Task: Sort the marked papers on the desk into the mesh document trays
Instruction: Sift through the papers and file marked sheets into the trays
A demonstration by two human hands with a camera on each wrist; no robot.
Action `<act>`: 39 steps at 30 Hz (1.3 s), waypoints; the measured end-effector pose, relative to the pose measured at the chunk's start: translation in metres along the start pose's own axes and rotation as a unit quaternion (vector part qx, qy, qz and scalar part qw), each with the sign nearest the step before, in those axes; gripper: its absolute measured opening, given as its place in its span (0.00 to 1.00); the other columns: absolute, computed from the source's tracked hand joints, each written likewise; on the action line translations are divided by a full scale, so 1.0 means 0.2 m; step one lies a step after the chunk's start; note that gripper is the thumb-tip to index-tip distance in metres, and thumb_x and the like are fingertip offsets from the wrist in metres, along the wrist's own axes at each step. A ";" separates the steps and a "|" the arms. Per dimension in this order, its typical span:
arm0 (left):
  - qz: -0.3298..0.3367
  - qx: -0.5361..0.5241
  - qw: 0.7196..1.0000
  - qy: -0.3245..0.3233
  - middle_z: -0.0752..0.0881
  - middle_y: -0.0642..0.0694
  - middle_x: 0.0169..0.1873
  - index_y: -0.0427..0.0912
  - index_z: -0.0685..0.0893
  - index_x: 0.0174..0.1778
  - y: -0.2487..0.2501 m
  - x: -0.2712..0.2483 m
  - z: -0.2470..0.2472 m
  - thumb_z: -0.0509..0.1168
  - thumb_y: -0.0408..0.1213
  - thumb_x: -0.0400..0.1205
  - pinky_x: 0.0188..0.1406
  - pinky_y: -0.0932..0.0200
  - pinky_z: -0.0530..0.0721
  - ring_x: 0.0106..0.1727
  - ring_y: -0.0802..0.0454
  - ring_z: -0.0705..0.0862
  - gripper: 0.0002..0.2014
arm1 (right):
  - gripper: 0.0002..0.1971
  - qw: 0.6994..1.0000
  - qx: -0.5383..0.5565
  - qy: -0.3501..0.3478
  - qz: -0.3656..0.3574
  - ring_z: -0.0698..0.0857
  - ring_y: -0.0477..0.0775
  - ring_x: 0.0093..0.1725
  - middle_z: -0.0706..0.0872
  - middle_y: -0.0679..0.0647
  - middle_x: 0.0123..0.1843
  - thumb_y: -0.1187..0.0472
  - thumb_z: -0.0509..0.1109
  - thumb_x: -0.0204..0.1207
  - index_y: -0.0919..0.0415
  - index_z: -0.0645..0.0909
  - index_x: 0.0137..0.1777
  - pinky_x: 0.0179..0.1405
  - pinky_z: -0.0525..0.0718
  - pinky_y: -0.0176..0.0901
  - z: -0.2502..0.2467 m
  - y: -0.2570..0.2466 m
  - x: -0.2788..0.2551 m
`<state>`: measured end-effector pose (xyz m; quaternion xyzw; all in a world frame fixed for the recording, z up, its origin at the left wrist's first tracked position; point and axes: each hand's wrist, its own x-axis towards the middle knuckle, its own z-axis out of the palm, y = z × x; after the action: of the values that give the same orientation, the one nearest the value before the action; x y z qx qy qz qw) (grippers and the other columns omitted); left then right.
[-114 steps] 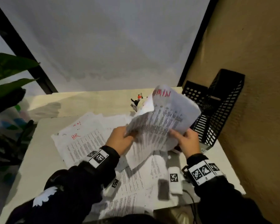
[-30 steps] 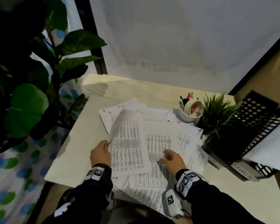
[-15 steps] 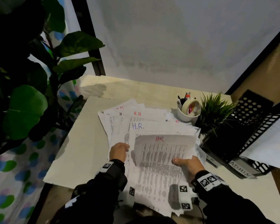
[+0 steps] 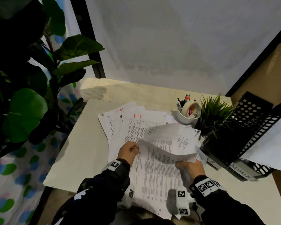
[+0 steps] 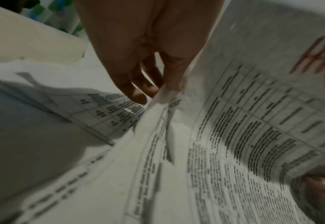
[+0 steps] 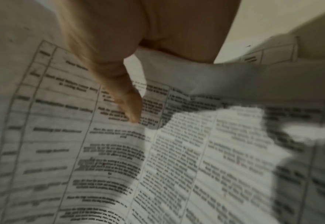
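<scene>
Several printed papers (image 4: 136, 127) marked H.R in red or dark ink lie fanned over the desk. One sheet (image 4: 167, 143) is lifted and curled above the pile. My left hand (image 4: 135, 149) pinches its left edge, as the left wrist view shows at the fingertips (image 5: 169, 86). My right hand (image 4: 182, 164) grips its near right corner, with the thumb (image 6: 131, 109) on the printed face. The black mesh trays (image 4: 250, 127) stand at the right, with labels ADMIN (image 4: 240, 172) and one ending in R (image 4: 212, 161). A paper with red marks (image 4: 274, 143) lies in the upper tray.
A white cup (image 4: 185, 117) with pens and a tape roll stands behind the papers, and a small grass plant (image 4: 214, 112) is beside it against the trays. A big leafy plant (image 4: 23, 103) fills the left. Bare desk (image 4: 81, 151) shows left of the pile.
The lifted sheet, half a second ago held up flat with its HR mark facing me, has curled over to the right. My left hand has shifted right to its edge.
</scene>
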<state>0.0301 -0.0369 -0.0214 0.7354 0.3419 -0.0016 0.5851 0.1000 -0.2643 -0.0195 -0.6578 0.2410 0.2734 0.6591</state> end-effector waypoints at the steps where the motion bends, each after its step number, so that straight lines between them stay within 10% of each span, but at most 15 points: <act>1: 0.004 -0.013 1.000 -0.019 0.84 0.44 0.36 0.50 0.83 0.30 -0.01 -0.01 0.00 0.60 0.20 0.76 0.50 0.55 0.80 0.44 0.44 0.82 0.19 | 0.20 1.000 0.008 0.010 -0.010 0.85 0.67 0.45 0.88 0.64 0.43 0.87 0.68 0.57 0.69 0.83 0.45 0.52 0.84 0.57 -0.01 -0.01 0.00; 6: -0.012 -0.048 0.997 -0.063 0.81 0.46 0.27 0.48 0.81 0.22 -0.01 -0.05 -0.02 0.51 0.13 0.70 0.28 0.63 0.73 0.30 0.49 0.76 0.26 | 0.19 0.995 -0.057 0.048 -0.072 0.83 0.64 0.47 0.87 0.63 0.44 0.85 0.73 0.55 0.60 0.81 0.37 0.56 0.82 0.58 -0.03 -0.09 0.03; 10: -0.017 -0.059 0.994 -0.091 0.90 0.47 0.34 0.45 0.85 0.25 -0.01 -0.03 0.02 0.54 0.17 0.71 0.41 0.49 0.82 0.40 0.41 0.84 0.21 | 0.19 0.994 -0.051 0.055 -0.078 0.86 0.66 0.50 0.88 0.64 0.47 0.83 0.73 0.56 0.61 0.82 0.42 0.59 0.83 0.60 -0.04 -0.05 0.07; 13: -0.013 -0.056 0.995 -0.079 0.86 0.49 0.27 0.49 0.84 0.21 0.03 -0.01 0.01 0.53 0.13 0.71 0.36 0.60 0.77 0.34 0.47 0.79 0.27 | 0.19 0.997 -0.030 0.035 -0.064 0.86 0.71 0.51 0.88 0.71 0.50 0.84 0.70 0.58 0.65 0.82 0.46 0.50 0.86 0.59 -0.04 -0.04 0.09; 17: -0.033 0.050 0.996 0.069 0.81 0.40 0.56 0.45 0.82 0.47 0.03 0.09 -0.06 0.51 0.15 0.71 0.52 0.51 0.83 0.54 0.39 0.83 0.23 | 0.20 0.999 -0.001 -0.008 -0.033 0.85 0.65 0.46 0.86 0.67 0.48 0.86 0.66 0.64 0.71 0.79 0.55 0.37 0.85 0.46 -0.02 -0.07 0.06; 19: -0.081 0.099 0.985 0.115 0.77 0.36 0.64 0.38 0.78 0.61 0.00 0.14 -0.11 0.58 0.22 0.74 0.63 0.48 0.80 0.62 0.36 0.80 0.19 | 0.19 0.999 -0.011 -0.018 -0.024 0.85 0.63 0.46 0.87 0.65 0.47 0.85 0.68 0.64 0.71 0.80 0.55 0.46 0.86 0.49 -0.02 -0.07 0.07; 22: -0.143 0.127 0.976 0.109 0.76 0.32 0.67 0.32 0.72 0.67 -0.02 0.19 -0.14 0.64 0.31 0.75 0.67 0.46 0.76 0.66 0.35 0.77 0.23 | 0.18 0.999 -0.026 -0.027 -0.015 0.86 0.67 0.56 0.88 0.66 0.55 0.81 0.73 0.60 0.67 0.84 0.50 0.67 0.78 0.62 -0.03 -0.04 0.11; 27: -0.177 0.168 0.968 0.065 0.79 0.37 0.66 0.38 0.69 0.70 -0.03 0.20 -0.14 0.65 0.39 0.75 0.67 0.50 0.77 0.67 0.36 0.78 0.28 | 0.19 0.998 -0.034 -0.043 -0.008 0.86 0.65 0.56 0.89 0.63 0.54 0.80 0.73 0.61 0.65 0.83 0.52 0.66 0.78 0.60 -0.02 -0.05 0.10; 30: -0.170 0.163 0.971 0.048 0.81 0.41 0.55 0.42 0.74 0.63 -0.04 0.18 -0.12 0.68 0.40 0.73 0.58 0.55 0.77 0.57 0.40 0.81 0.22 | 0.17 0.998 -0.054 -0.046 0.005 0.86 0.68 0.53 0.89 0.66 0.49 0.82 0.71 0.60 0.73 0.83 0.50 0.58 0.82 0.57 -0.01 -0.05 0.08; 34: -0.109 0.155 0.981 0.041 0.72 0.49 0.27 0.45 0.68 0.27 -0.04 0.15 -0.09 0.67 0.30 0.72 0.28 0.62 0.67 0.31 0.48 0.72 0.14 | 0.13 0.994 -0.102 -0.035 -0.005 0.86 0.70 0.51 0.89 0.65 0.45 0.81 0.73 0.57 0.78 0.85 0.44 0.53 0.84 0.54 0.00 -0.02 0.09; 39: -0.046 0.039 0.996 0.071 0.80 0.46 0.34 0.52 0.73 0.32 -0.04 0.10 -0.10 0.61 0.20 0.73 0.41 0.53 0.81 0.43 0.39 0.81 0.18 | 0.15 0.996 -0.074 -0.011 -0.043 0.85 0.68 0.51 0.90 0.51 0.29 0.86 0.72 0.54 0.66 0.86 0.30 0.61 0.82 0.61 0.00 0.00 0.13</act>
<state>0.0343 -0.0085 -0.0300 0.7393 0.4157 0.0100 0.5296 0.1187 -0.2639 -0.0365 -0.7115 0.1842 0.2691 0.6224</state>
